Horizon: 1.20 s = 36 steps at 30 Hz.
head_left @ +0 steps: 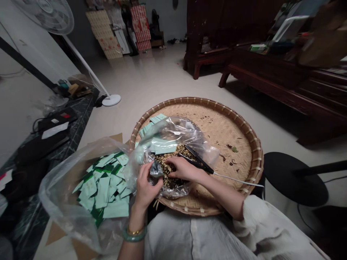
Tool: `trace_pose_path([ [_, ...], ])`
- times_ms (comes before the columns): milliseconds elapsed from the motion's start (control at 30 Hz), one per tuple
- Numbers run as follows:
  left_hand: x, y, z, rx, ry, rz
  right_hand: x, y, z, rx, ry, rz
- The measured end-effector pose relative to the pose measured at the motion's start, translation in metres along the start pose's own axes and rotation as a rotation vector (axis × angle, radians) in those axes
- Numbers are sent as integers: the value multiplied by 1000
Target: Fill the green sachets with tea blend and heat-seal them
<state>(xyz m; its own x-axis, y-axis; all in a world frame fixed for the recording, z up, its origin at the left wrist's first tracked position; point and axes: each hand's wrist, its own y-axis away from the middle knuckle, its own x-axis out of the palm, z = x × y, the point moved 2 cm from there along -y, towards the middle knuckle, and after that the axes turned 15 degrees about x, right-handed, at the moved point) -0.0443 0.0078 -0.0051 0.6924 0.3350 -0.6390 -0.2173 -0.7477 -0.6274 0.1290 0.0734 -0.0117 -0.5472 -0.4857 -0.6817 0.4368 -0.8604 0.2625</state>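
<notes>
My left hand point(146, 184) pinches a small foil packet point(156, 169), silvery and held upright with its mouth near the pile. The fingers of my right hand point(180, 169) curl into a heap of dried, crumbly tea-like leaves point(176, 180), their tips partly buried. This heap lies in a clear plastic bag point(184, 128) spread open on a round woven bamboo tray point(214, 108). Across the leaves, just behind my right hand, rests a black tong-shaped tool point(199, 160) with a white cord. Pale green packets point(165, 145) lie at the heap's far left side.
To the left, a large clear bag point(62, 191) holds many green packets point(103, 184). A white standing fan point(111, 100) is beyond it. On the right are a round black base point(292, 177) and dark wooden furniture point(249, 79). Stacked boxes point(104, 32) stand at the back.
</notes>
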Motion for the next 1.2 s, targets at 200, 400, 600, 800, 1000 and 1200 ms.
trace_pose_path([
  [200,0,-1,0,-6,1,6,2,6,6,-15,-18,-5],
  [400,1,-1,-1,-15,11,11,11,7,6,-35,-52,-112],
  [600,0,0,-1,-17,17,9,3,5,1,3,-203,-157],
  [800,2,-2,-1,-20,45,24,-18,11,-6,97,-383,-137],
  [1000,5,-10,-12,-23,55,86,-56,31,5,54,-473,-99],
  [1200,14,-17,-23,-21,69,110,-82,51,42,-79,-218,-157],
])
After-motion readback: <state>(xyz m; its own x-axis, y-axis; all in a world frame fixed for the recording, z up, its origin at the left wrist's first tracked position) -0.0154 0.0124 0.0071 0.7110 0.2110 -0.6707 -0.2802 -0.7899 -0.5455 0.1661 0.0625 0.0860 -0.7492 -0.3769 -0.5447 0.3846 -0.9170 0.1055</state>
